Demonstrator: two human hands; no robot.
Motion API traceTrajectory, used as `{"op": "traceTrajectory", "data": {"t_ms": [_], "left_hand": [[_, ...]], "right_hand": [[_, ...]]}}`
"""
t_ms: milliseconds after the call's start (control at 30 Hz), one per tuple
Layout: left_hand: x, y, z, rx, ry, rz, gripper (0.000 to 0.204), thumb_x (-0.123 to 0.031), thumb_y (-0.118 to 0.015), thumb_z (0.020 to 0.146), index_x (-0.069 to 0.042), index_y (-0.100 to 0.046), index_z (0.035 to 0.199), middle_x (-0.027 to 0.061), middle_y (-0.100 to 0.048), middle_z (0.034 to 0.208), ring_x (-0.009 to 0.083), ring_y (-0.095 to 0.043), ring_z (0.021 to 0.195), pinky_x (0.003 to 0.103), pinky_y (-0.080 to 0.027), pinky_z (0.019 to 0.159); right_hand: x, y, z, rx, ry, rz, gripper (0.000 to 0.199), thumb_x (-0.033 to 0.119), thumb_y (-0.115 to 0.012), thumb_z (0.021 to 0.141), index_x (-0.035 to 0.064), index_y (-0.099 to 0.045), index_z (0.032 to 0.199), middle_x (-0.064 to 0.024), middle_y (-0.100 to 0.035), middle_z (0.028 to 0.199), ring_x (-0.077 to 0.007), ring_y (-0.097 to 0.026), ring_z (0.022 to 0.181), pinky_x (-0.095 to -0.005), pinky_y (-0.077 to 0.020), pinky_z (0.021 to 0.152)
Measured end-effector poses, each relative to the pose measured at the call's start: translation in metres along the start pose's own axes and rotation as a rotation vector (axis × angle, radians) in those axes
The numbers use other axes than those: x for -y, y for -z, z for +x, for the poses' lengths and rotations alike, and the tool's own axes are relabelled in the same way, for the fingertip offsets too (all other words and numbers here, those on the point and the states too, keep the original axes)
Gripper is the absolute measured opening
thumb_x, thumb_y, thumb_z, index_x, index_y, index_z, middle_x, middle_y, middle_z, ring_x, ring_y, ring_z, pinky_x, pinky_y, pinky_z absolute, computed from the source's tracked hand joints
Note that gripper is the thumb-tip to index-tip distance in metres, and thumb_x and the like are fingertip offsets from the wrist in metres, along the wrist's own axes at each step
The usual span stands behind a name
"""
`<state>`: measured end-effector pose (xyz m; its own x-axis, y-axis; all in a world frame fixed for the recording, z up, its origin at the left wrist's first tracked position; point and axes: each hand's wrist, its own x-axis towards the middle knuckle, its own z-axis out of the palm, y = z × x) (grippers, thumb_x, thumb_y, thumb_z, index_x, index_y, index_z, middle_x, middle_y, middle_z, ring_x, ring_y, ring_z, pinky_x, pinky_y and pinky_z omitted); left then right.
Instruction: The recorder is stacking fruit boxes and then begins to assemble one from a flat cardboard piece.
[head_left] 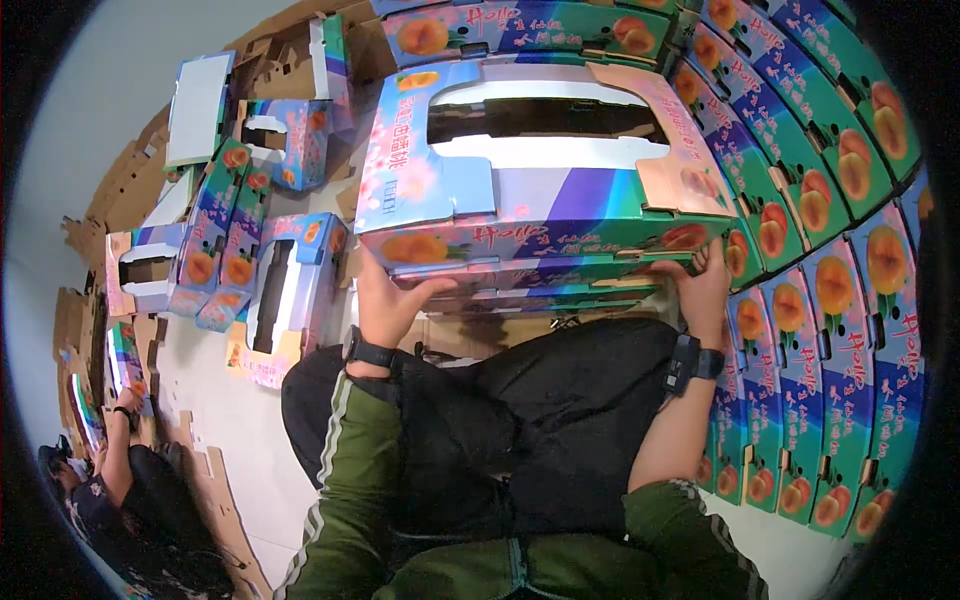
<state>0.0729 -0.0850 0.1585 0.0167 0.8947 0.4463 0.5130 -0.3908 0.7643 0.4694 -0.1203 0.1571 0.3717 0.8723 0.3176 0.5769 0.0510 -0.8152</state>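
Note:
I hold a large colourful cardboard box (540, 170), blue with peach pictures and a cut-out opening on top, above my lap. My left hand (388, 305) grips its lower left edge from beneath. My right hand (705, 285) grips its lower right corner. Several flattened boxes (530, 290) of the same print lie stacked right under it, between my hands. Both wrists wear dark bands. My black trousers (520, 420) fill the space below.
A curved row of folded boxes (820, 250) stands along the right. More assembled boxes (285, 290) and flat cardboard lie on the floor at left. Another person (130, 470) sits at the lower left.

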Motion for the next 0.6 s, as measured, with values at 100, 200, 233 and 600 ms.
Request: {"op": "traceTrajectory", "data": {"t_ms": [100,200,233,600], "left_hand": [[0.001,-0.003,0.000,-0.046,-0.004,0.029,0.085,-0.024,-0.092,0.061,0.003,-0.041,0.123,0.0169,-0.067,0.106,0.0296,-0.067,0.097,0.037,-0.053,0.082],[0.007,-0.005,-0.001,-0.020,0.043,-0.048,0.085,-0.024,-0.092,0.062,0.003,-0.041,0.123,0.0171,-0.067,0.106,0.0295,-0.067,0.097,0.037,-0.053,0.082],[0.008,-0.005,-0.001,-0.023,0.044,-0.048,0.085,-0.024,-0.092,0.062,0.003,-0.041,0.123,0.0171,-0.067,0.106,0.0295,-0.067,0.097,0.037,-0.053,0.082],[0.021,0.045,0.019,0.455,0.175,-0.295,0.101,-0.025,-0.091,0.065,0.001,-0.032,0.143,0.0144,-0.044,0.143,0.0245,-0.040,0.135,0.038,-0.031,0.112]], "right_hand": [[-0.005,-0.004,0.003,-0.029,0.080,0.080,0.057,0.004,-0.085,0.068,-0.0040,-0.050,0.113,-0.0157,-0.067,0.111,-0.0205,-0.065,0.101,-0.0332,-0.0520,0.086],[-0.009,-0.008,0.004,-0.047,0.101,0.192,0.059,0.004,-0.085,0.068,-0.0038,-0.050,0.115,-0.0147,-0.067,0.111,-0.0196,-0.064,0.102,-0.0327,-0.0517,0.086],[-0.009,-0.009,0.005,-0.044,0.104,0.192,0.059,0.004,-0.085,0.068,-0.0038,-0.050,0.115,-0.0147,-0.067,0.111,-0.0196,-0.064,0.102,-0.0327,-0.0517,0.086],[-0.012,0.021,0.015,0.151,0.066,0.285,0.067,0.006,-0.083,0.072,-0.0020,-0.049,0.129,-0.0146,-0.060,0.124,-0.0219,-0.056,0.118,-0.0347,-0.0421,0.103]]}}
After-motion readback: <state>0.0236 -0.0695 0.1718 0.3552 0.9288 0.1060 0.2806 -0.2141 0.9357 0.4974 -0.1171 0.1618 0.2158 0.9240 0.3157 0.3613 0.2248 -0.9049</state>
